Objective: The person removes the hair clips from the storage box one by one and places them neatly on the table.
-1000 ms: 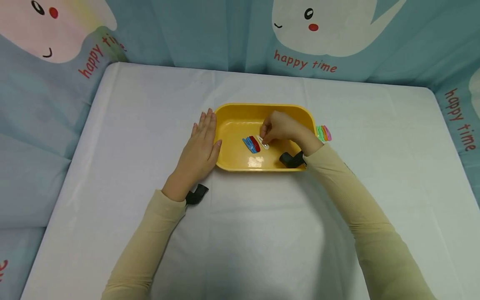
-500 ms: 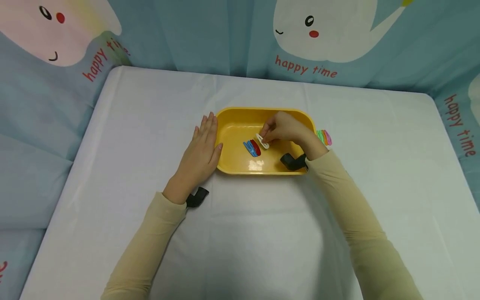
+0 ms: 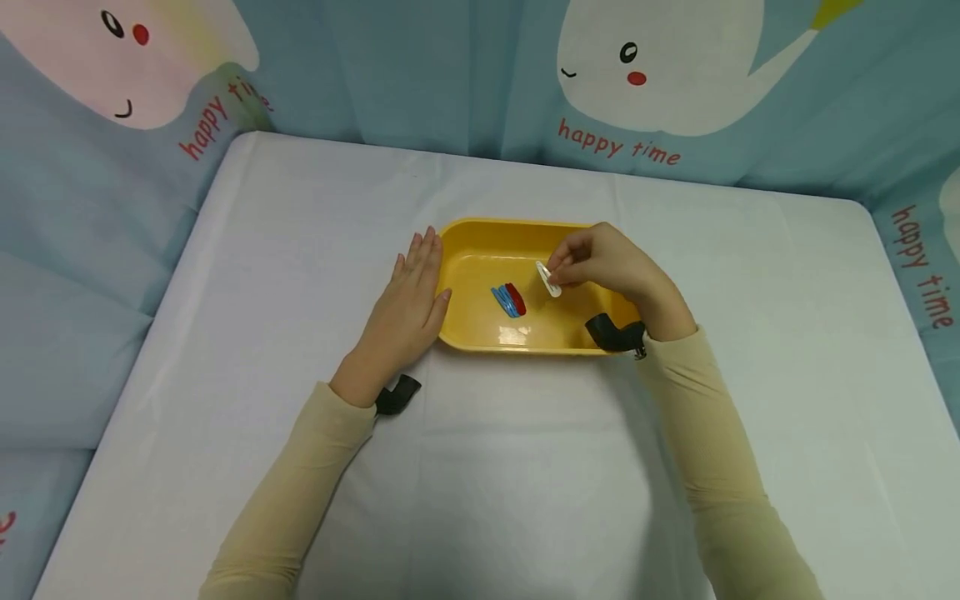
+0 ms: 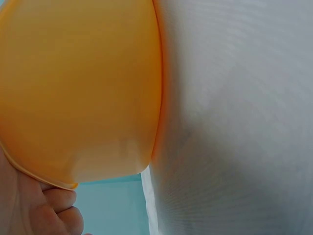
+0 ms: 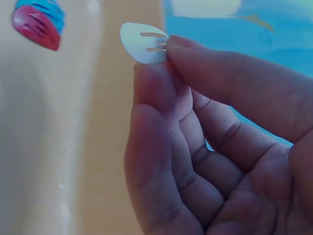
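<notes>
Between thumb and fingertips, my right hand (image 3: 611, 262) pinches a white snap hair clip (image 3: 548, 279); the right wrist view shows its slotted wide end (image 5: 142, 43) standing out from the fingers. Under it lies a yellow tray (image 3: 480, 343). On the tray's floor, blue hair clips (image 3: 504, 302) sit side by side with a red hair clip (image 3: 516, 299), left of the right hand. My left hand (image 3: 401, 308) rests against the tray's left rim with straight fingers. In the left wrist view, part of that hand (image 4: 41, 210) touches the rim beside the tray's outer wall (image 4: 93, 93).
A white cloth (image 3: 487, 467) covers the table. Blue printed curtain (image 3: 405, 75) hangs along the back and sides. Black wrist mounts (image 3: 615, 333) show at both wrists, the right one over the tray's near right corner.
My right hand has raised the white hair clip from the tray floor and shifted right. The green, orange and pink clips beyond the tray's right end are now hidden behind it. The left hand stays.
</notes>
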